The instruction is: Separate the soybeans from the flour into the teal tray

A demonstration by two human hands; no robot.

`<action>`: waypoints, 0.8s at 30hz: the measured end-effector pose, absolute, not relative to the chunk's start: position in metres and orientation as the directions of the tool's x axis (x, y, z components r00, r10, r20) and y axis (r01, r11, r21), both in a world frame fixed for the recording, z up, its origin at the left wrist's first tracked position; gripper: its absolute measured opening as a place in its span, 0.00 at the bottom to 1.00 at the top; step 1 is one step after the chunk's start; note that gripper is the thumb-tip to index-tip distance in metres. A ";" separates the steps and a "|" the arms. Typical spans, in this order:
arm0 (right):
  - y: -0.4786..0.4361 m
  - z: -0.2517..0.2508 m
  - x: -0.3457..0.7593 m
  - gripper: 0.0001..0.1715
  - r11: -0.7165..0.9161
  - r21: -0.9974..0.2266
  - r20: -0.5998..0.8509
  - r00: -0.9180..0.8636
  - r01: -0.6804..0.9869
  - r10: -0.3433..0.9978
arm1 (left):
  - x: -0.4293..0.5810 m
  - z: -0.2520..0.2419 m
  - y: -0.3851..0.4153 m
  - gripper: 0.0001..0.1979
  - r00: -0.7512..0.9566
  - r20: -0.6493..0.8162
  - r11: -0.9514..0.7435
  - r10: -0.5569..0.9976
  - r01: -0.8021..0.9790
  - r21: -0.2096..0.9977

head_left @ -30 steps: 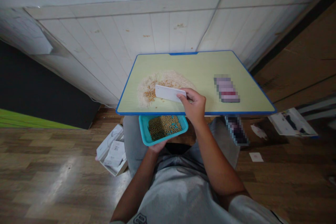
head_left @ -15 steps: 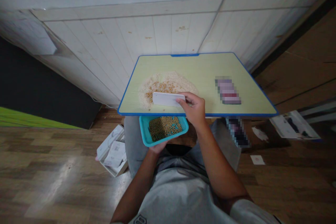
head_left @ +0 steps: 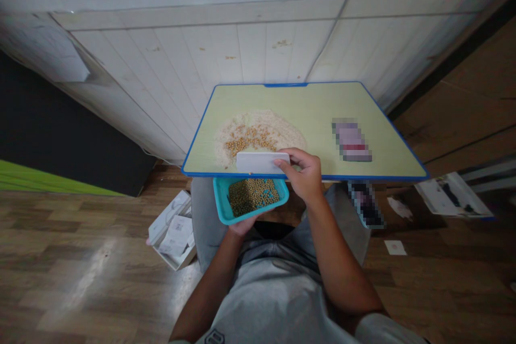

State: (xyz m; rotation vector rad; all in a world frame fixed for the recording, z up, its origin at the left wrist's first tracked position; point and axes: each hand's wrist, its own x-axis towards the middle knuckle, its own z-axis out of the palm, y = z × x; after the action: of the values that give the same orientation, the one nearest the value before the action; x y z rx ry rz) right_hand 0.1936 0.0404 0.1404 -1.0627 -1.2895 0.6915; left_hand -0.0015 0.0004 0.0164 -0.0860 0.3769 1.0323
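Note:
My right hand (head_left: 303, 169) is closed on the right end of a flat white rectangular board (head_left: 258, 162). The board stands on its long edge near the front rim of a pale green table (head_left: 322, 102) with a blue border. Behind it lie yellow-brown beans (head_left: 242, 143), scattered over white rice-like grains (head_left: 278, 121). Just below the table's front edge, my left hand (head_left: 244, 224) holds a turquoise plastic tray (head_left: 226, 216) from underneath, most of its fingers hidden. Inside the tray are many round beans (head_left: 258, 193), greenish in shadow, with the turquoise bottom showing at the right.
A blurred-out flat rectangular item (head_left: 351, 141) lies on the table's right side. Another pixelated item (head_left: 365, 204) rests by my right thigh. An open white box (head_left: 174, 242) with papers stands on the floor at left; a white tray (head_left: 455, 193) is at right.
My right hand has drawn the white board toward me, up to the table's front edge. More beans show behind it. My left hand and the turquoise tray stay in place.

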 end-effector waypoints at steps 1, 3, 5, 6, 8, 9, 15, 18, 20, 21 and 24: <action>0.040 0.140 0.194 0.09 0.391 -0.908 0.414 0.194 0.147 0.889 | -0.002 0.016 0.000 0.32 0.459 -0.344 0.519 0.819 -0.848 0.104; 0.039 0.141 0.193 0.09 0.393 -0.908 0.415 0.192 0.144 0.889 | -0.003 0.016 0.000 0.32 0.467 -0.337 0.525 0.817 -0.845 0.102; 0.040 0.141 0.191 0.08 0.403 -0.904 0.425 0.198 0.142 0.884 | -0.003 0.016 0.000 0.32 0.472 -0.325 0.527 0.820 -0.844 0.103; 0.040 0.141 0.189 0.08 0.410 -0.901 0.432 0.205 0.143 0.878 | -0.003 0.017 0.000 0.33 0.472 -0.319 0.525 0.822 -0.845 0.104; 0.041 0.143 0.185 0.07 0.425 -0.892 0.450 0.217 0.154 0.866 | -0.003 0.018 0.001 0.34 0.468 -0.310 0.520 0.828 -0.847 0.108; 0.042 0.143 0.182 0.07 0.431 -0.888 0.458 0.214 0.162 0.863 | -0.003 0.018 0.001 0.34 0.466 -0.306 0.517 0.830 -0.849 0.109; 0.047 0.146 0.165 0.08 0.452 -0.871 0.477 0.115 0.194 0.871 | -0.004 0.020 0.001 0.34 0.449 -0.298 0.499 0.842 -0.858 0.117; 0.048 0.146 0.160 0.08 0.458 -0.867 0.481 0.088 0.196 0.872 | -0.005 0.019 0.001 0.34 0.435 -0.301 0.486 0.849 -0.866 0.120; 0.048 0.147 0.159 0.07 0.461 -0.866 0.482 0.080 0.195 0.873 | -0.007 0.018 0.001 0.34 0.428 -0.304 0.480 0.851 -0.869 0.120; 0.048 0.147 0.158 0.07 0.463 -0.865 0.484 0.078 0.192 0.872 | -0.008 0.017 0.001 0.34 0.428 -0.302 0.479 0.852 -0.870 0.118; 0.048 0.149 0.157 0.06 0.466 -0.864 0.487 0.079 0.188 0.870 | -0.011 0.013 0.002 0.33 0.432 -0.296 0.480 0.852 -0.870 0.112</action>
State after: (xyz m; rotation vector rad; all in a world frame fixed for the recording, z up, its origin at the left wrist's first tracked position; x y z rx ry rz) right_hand 0.1571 0.0483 0.1488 -0.9986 -1.4292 0.6650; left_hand -0.0109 0.0022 0.0131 -0.0605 0.3327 1.0740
